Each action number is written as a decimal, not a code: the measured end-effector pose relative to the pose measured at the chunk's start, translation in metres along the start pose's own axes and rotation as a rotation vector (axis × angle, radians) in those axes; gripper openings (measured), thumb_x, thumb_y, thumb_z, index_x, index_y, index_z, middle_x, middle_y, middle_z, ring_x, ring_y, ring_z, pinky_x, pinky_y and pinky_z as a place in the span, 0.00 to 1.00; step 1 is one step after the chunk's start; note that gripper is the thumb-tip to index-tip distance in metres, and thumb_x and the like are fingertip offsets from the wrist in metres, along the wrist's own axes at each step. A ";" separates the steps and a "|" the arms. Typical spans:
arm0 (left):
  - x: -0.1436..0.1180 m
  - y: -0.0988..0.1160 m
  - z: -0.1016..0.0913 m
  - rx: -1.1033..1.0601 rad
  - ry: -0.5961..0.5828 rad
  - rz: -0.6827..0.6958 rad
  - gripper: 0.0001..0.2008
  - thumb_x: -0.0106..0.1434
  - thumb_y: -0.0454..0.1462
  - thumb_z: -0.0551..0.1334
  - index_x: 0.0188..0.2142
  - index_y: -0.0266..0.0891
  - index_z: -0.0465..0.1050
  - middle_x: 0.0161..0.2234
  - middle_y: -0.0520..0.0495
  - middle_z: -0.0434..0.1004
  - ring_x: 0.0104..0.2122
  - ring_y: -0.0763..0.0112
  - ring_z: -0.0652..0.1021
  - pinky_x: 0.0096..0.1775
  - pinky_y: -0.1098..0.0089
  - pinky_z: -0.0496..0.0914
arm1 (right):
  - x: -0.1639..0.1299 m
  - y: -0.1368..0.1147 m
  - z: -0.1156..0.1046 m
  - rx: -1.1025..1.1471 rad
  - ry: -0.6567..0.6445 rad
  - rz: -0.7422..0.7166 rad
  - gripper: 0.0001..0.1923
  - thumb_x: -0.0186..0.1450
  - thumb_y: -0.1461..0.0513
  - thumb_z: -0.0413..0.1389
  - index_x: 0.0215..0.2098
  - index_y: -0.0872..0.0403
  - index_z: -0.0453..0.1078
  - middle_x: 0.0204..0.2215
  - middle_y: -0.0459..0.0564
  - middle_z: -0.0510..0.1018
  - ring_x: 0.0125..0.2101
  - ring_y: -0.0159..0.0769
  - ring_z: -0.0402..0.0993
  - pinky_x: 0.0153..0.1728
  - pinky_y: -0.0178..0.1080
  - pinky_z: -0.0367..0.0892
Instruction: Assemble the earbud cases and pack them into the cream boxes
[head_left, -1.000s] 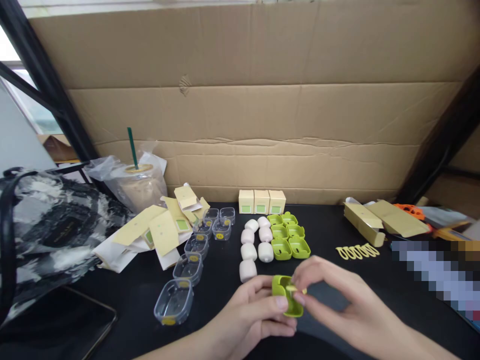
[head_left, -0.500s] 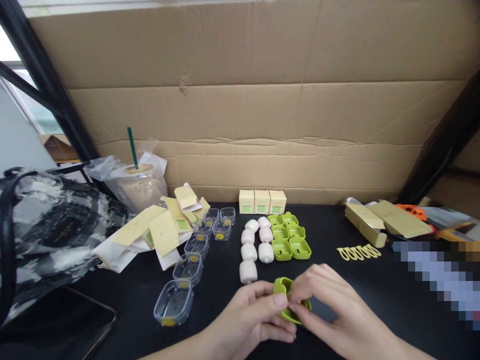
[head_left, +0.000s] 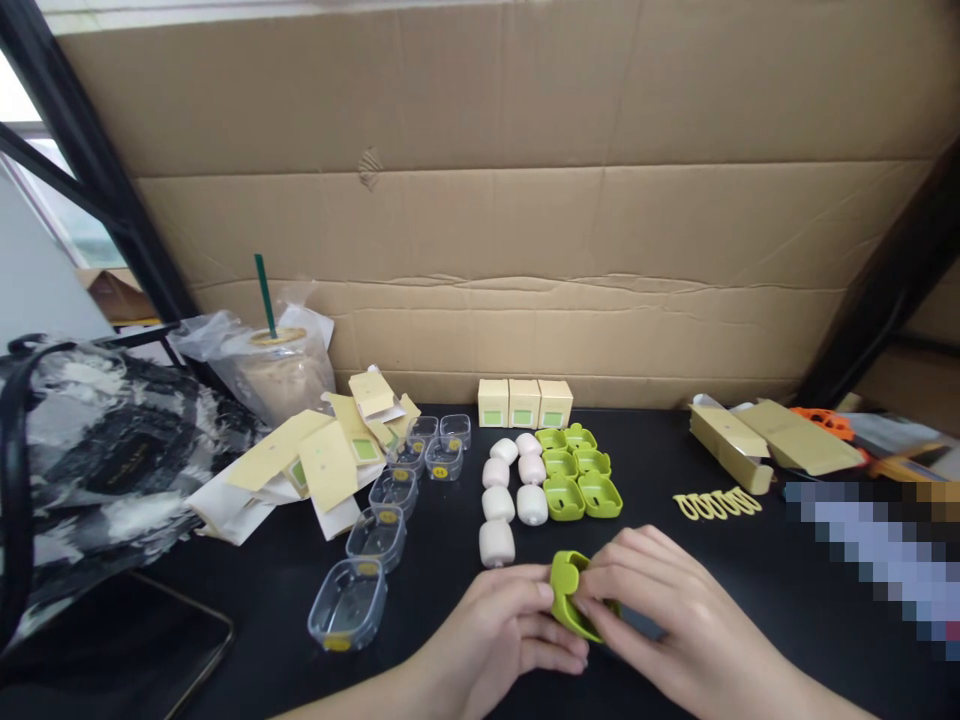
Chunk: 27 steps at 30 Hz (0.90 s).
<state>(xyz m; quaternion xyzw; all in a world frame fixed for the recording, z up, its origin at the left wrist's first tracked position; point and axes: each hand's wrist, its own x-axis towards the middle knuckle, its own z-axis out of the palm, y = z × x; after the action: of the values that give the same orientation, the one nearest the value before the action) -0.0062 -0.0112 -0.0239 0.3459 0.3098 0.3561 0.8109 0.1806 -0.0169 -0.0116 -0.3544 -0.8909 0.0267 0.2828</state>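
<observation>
Standing beside the person, I note both hands closed on one green case, held just above the black tabletop near the middle of its near edge. The left hand has it from the left, thumb along the top rim and fingers curled beneath; the grip is firm and nearly closed. The right hand meets it from the right, fingertips pinched on its right side. The case lies between the two hands, touching both. It is tilted, with its long axis running roughly from the far left down toward the near right. The left hand appears to carry it, while the right works at its edge. Whether anything small sits between the right fingertips cannot be told.

Beyond the hands, toward the middle of the tabletop, six more green cases lie in two rows, with a double row of white capsules just to their left. Three small cream boxes stand behind them at the far edge. Clear plastic tubs trail toward the near left, beside a heap of flattened cream cartons. A row of yellow loops lies well to the right, apart from the hands.
</observation>
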 end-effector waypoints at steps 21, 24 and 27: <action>0.006 -0.002 -0.003 0.154 0.074 0.033 0.18 0.41 0.41 0.75 0.27 0.32 0.74 0.23 0.48 0.78 0.24 0.73 0.77 0.32 0.70 0.72 | 0.004 -0.002 -0.005 0.407 0.021 0.343 0.07 0.63 0.63 0.52 0.27 0.52 0.67 0.23 0.44 0.72 0.26 0.33 0.70 0.28 0.34 0.67; 0.004 -0.001 -0.002 0.257 0.067 0.130 0.19 0.44 0.44 0.73 0.27 0.34 0.72 0.22 0.50 0.76 0.23 0.76 0.75 0.31 0.72 0.70 | 0.003 -0.005 -0.009 0.556 -0.010 0.414 0.09 0.66 0.58 0.51 0.29 0.51 0.68 0.24 0.44 0.73 0.26 0.34 0.71 0.29 0.35 0.69; 0.002 0.000 0.001 0.297 0.070 0.199 0.18 0.47 0.45 0.72 0.28 0.35 0.70 0.24 0.50 0.75 0.23 0.75 0.74 0.31 0.72 0.69 | 0.000 -0.006 -0.011 0.620 0.047 0.426 0.10 0.63 0.57 0.55 0.42 0.50 0.66 0.28 0.45 0.74 0.30 0.37 0.73 0.34 0.39 0.71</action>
<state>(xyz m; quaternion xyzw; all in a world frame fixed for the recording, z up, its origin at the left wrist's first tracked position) -0.0046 -0.0094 -0.0241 0.4781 0.3510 0.3969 0.7005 0.1831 -0.0228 -0.0006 -0.4297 -0.7400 0.3452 0.3854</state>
